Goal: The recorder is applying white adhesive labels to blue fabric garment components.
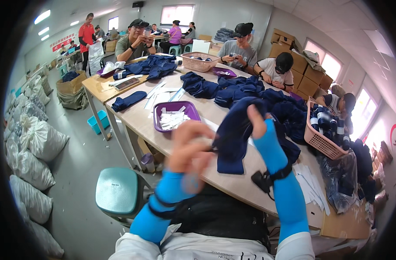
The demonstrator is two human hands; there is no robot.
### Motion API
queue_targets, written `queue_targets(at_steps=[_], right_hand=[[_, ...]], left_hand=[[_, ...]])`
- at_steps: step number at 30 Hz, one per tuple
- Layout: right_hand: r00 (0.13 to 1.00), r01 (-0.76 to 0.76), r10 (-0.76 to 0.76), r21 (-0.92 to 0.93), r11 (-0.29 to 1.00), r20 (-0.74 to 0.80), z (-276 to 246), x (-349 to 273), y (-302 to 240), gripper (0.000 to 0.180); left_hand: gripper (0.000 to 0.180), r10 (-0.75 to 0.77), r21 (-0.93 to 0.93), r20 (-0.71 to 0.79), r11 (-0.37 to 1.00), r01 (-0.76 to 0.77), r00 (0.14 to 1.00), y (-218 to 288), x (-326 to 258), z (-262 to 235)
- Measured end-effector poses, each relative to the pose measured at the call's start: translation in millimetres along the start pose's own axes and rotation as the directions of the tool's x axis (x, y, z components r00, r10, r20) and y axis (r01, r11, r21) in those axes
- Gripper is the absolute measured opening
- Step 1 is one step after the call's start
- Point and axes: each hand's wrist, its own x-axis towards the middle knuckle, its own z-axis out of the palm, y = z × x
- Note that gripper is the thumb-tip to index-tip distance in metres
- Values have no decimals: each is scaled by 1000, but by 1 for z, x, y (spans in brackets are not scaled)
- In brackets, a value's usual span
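Observation:
A navy sock (232,141) hangs over the near part of the table, its cuff end downward. My right hand (258,125) grips it from the right, thumb showing and the other fingers mostly behind the cloth. My left hand (190,149) is at the sock's left edge, its fingers bent and smeared by motion; whether they hold the cloth I cannot tell. Just beyond my left hand stands a purple tray (193,108) of small white tags. Behind the sock lies a heap of navy socks (250,89). One flat sock (128,100) lies farther left.
A pink basket (326,145) of banded socks stands at the right, another pink basket (200,64) at the back. White paper strips (310,186) lie near the right edge. A green stool (117,190) is at my left, white sacks (44,138) beyond. Several people sit around the table.

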Motion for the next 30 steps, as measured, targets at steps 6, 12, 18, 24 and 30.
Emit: queue_targets(at_steps=[6,12,18,24,30], right_hand=[[963,20,-165,-557,831,-212,-68,31,18,67],[925,90,61,-373,924,374,42,-67,-22,44],[903,-383,337,145,912,265,61,-95,-1,67],[834,-506,451,114,855,317,44,-78,-16,51],[819,-452,379,78,889,431,49,-87,-29,32]], left_hand=[[21,-155,-73,-200,987,143,967,20,16,-44],[7,136,601,-94,798,-53,986,6,27,5],[21,132,647,64,749,-142,989,-19,6,29],[40,116,526,152,832,-179,982,-25,1,28],[39,62,544,12,837,-58,998,-34,-9,25]])
